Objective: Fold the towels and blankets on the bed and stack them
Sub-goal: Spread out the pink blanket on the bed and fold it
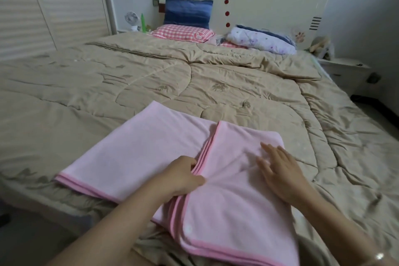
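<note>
One pink blanket [138,153] with darker pink trim lies on the near part of the bed, on top of the tan quilt [194,80]. It is partly folded, the right portion laid over the rest. Stacked trim edges show at the seam, at least three lines.

- Two hands are in view, both on the blanket.
- Left hand [183,176]: fingers clenched on the stacked trim edges at the seam, thumb on top, grasping the blanket.
- Right hand [278,170]: fingers released and spread, palm flat on the folded-over portion.
- One bracelet [379,256] sits at the right wrist.

Far end of the bed:
- One blue pillow [187,12] stands upright against the headboard [269,6].
- One pink checked pillow [183,33] lies flat in front of it. It carries a small rabbit emblem whose lettering is too small to read.
- A second pink checked piece [229,45] is partly hidden under one white floral bundle [261,41].
- The headboard has three red dots [227,13] in a vertical row, a set of dark slots at the right, and one paw-print sticker [299,36].

Left of the bed are one small white fan [131,18] and one green bottle [143,22]. A louvred wardrobe [43,6] fills the left wall. One white nightstand [345,69] stands on the right.

No legible writing anywhere.
</note>
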Motion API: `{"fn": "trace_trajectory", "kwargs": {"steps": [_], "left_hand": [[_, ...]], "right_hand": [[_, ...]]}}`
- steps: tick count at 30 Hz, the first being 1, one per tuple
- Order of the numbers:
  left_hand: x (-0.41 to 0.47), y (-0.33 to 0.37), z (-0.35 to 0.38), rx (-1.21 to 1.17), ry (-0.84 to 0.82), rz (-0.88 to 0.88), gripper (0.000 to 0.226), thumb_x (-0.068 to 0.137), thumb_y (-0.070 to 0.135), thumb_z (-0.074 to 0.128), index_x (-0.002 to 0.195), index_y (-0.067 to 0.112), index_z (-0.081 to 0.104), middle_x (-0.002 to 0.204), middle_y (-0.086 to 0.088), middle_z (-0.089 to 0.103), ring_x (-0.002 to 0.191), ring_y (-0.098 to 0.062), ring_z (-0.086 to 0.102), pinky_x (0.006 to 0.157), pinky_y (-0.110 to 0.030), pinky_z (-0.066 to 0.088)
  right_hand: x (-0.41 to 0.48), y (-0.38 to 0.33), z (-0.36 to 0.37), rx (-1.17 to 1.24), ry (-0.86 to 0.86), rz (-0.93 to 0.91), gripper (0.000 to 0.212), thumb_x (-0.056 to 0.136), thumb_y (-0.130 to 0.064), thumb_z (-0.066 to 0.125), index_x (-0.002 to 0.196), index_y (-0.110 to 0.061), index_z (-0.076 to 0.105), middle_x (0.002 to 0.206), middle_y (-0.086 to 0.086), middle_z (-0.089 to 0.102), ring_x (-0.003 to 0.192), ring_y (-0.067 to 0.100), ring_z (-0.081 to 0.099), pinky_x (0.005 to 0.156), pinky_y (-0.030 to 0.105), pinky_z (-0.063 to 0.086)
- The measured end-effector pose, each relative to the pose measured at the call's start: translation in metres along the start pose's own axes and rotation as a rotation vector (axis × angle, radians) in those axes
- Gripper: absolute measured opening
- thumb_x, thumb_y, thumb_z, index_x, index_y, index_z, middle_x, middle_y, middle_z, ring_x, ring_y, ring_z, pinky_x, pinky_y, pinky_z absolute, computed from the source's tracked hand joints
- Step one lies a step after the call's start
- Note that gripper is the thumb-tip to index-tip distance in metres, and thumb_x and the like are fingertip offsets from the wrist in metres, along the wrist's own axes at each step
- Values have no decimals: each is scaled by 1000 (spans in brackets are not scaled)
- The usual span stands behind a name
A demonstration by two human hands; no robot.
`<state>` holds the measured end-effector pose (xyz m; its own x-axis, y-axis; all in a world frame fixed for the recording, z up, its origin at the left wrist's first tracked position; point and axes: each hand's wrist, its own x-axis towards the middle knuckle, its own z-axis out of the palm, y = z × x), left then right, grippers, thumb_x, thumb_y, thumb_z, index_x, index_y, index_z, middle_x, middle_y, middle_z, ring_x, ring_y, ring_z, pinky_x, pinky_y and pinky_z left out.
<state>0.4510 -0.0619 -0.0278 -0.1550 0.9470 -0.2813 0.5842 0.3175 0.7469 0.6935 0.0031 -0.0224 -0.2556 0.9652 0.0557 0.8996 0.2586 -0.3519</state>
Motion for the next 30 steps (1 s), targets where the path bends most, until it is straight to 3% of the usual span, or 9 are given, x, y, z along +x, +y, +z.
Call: {"fn": "trace_trajectory", "kwargs": {"steps": [3,6,8,12,15,17,21,26,30], "left_hand": [[0,-1,-11,-43,-92,-75,27,83,26,71,106,11,66,102,-1,69,95,-18,66,89,-28,53],[22,15,-14,-131,-126,-50,26,83,25,71,103,9,70,95,-5,73,83,-18,70,77,-27,57],[46,29,-11,-264,-110,-48,28,85,28,71,104,8,70,92,-6,73,76,-16,69,65,-23,55],[91,45,1,-353,-26,16,40,84,25,73,119,10,63,109,-4,68,96,-20,66,85,-29,53],[112,47,8,-273,195,85,46,81,9,71,126,11,60,118,-3,64,109,-21,61,95,-29,48],[114,46,9,-227,317,74,46,82,12,70,127,13,59,125,-5,63,115,-25,58,99,-30,46],[103,34,10,-334,210,-6,58,88,25,67,139,10,44,137,-5,50,123,-22,52,95,-25,39],[59,21,-3,-414,224,9,64,82,33,74,136,18,42,119,0,63,109,-19,60,95,-37,49],[-7,7,-28,-361,-135,-89,52,76,40,79,119,21,55,111,2,67,99,-16,67,85,-37,56]], "right_hand": [[-7,8,11,-63,-88,-45,93,75,-81,1,151,-31,23,161,-3,9,148,17,-5,120,36,0],[-6,4,18,-75,-95,-14,65,93,-61,19,150,-31,24,160,-2,7,147,22,-9,120,37,-1],[-6,0,21,-80,-70,-17,69,90,-64,17,149,-29,26,160,-1,10,147,24,-6,120,37,-2],[-7,0,28,-95,-28,-25,96,69,-70,-3,148,-26,30,158,4,16,147,26,-2,120,37,-3],[-12,-3,21,-45,-42,24,75,86,-67,26,150,-27,21,160,7,6,147,23,-9,119,36,-7],[-16,-5,18,10,-18,57,80,88,-60,45,152,-24,13,159,12,1,147,23,-9,119,36,-4],[-31,-7,16,159,-41,152,83,88,-49,58,151,-24,10,159,13,-3,147,29,4,117,39,11],[-36,-14,27,-77,43,182,74,92,-55,40,152,-24,8,160,12,-5,147,30,-4,119,43,7],[-36,-37,30,-256,137,45,66,93,-51,17,152,-23,17,161,11,-2,147,33,-6,117,48,-1]]}}
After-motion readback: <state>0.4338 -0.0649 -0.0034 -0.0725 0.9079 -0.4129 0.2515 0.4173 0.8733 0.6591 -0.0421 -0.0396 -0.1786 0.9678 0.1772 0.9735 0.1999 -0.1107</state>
